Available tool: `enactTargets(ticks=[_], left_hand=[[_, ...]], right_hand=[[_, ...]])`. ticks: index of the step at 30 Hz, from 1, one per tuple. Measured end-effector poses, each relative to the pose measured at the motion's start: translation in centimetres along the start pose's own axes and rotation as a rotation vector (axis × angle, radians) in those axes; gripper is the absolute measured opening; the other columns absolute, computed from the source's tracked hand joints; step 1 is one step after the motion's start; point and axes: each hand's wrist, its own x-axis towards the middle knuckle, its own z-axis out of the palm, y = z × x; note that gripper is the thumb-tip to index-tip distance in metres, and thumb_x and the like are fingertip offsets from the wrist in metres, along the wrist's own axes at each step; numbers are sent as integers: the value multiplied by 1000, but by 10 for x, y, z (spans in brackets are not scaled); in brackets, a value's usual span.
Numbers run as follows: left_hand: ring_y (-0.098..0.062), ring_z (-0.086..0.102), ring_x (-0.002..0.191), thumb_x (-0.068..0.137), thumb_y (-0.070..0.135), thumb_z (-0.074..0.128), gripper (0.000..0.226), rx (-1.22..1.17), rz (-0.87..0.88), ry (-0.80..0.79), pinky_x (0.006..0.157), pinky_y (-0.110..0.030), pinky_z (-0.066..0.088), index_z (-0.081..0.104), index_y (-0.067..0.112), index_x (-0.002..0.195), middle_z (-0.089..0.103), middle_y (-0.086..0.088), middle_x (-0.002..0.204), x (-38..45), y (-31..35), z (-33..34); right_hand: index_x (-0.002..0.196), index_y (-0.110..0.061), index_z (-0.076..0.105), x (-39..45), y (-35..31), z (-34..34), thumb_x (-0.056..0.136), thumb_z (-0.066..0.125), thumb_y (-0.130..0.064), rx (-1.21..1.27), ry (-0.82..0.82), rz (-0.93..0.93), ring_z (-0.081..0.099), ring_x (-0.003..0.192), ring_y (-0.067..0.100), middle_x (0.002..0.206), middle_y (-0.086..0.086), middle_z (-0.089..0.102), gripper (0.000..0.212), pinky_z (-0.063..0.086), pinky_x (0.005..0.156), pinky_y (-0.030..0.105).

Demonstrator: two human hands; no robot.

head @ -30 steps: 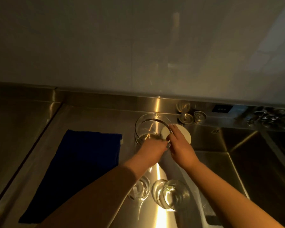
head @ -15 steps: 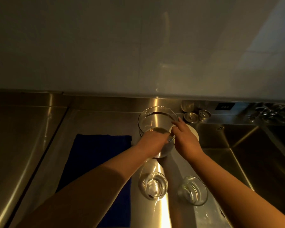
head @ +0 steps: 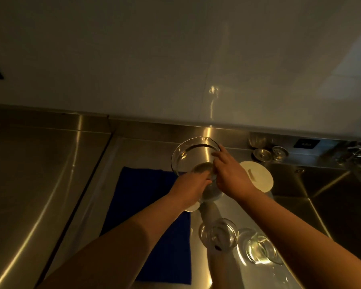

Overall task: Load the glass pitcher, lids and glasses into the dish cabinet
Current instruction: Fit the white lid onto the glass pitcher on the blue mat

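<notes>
Nearest the camera: two glasses stand on the steel counter (head: pixel 75 205), the left glass (head: pixel 218 234) touching or just beside the right glass (head: pixel 258 246); both untouched.
Left of them: blue cloth (head: pixel 152 197) lies flat, reaching under the left forearm.
Mid-counter, left hand (head: pixel 191 189): fingers curled round the near side of the glass pitcher (head: pixel 193 158), low on its wall; fingertips hidden behind the glass, but it reads as a grip.
Mid-counter, right hand (head: pixel 231 174): fingers stretched forward and loose along the pitcher's right rim, touching it; they do not wrap round anything I can see.
Pitcher: upright or slightly tipped, cannot tell which; spout points away toward the wall. Whether its base is off the counter is unclear.
Beside it, right: white lid (head: pixel 258 176) lies flat at the sink's edge, just clear of the right hand. A pale round edge peeks out under the left wrist; may be a second lid, unsure.
Far back: small metal strainers (head: pixel 263 154) against the backsplash.
Step in hand: securing the pitcher, first item; nothing loaded yet. Cabinet not in view.
Next move calls for: a firm two-handed hold, a level lift clear of the glasses, then a turn to find the cabinet.
</notes>
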Motion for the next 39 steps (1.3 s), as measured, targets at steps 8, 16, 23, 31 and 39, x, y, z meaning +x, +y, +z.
enactTargets(ticks=[8,16,23,31,39], left_hand=[[-21,62,85,101,27,40,21,56,-29,-37,71,-36,51,50,15,115,64,-7,98,-24,-18,2],[-20,60,87,101,29,38,27,-55,-65,7,66,-30,43,47,13,119,62,-8,104,-32,-25,-3],[-19,60,102,96,14,49,63,-37,73,69,77,-37,54,16,28,147,45,-3,138,-40,-35,-14],[-23,52,118,80,-3,63,98,164,127,46,70,-23,41,0,24,151,4,-2,158,-49,-50,-22],[-20,56,104,85,1,60,91,228,44,92,66,-18,33,1,23,150,3,-8,157,-66,-68,-23]], right_hand=[[91,-7,66,2,-23,15,78,69,-9,46,-76,-25,29,138,32,128,16,54,14,48,95,41],[92,-3,63,7,-32,16,78,63,-3,148,-35,-80,21,141,34,138,20,45,14,42,102,43],[149,-12,15,1,-41,32,84,56,-2,380,-7,-6,7,144,16,158,5,0,78,11,104,2],[150,-15,-5,-9,-39,58,74,67,-55,382,-56,7,-2,145,20,158,6,-2,112,16,116,45],[150,-19,-3,2,-50,70,64,73,-60,336,-130,56,-3,145,18,158,6,1,121,16,116,49]])
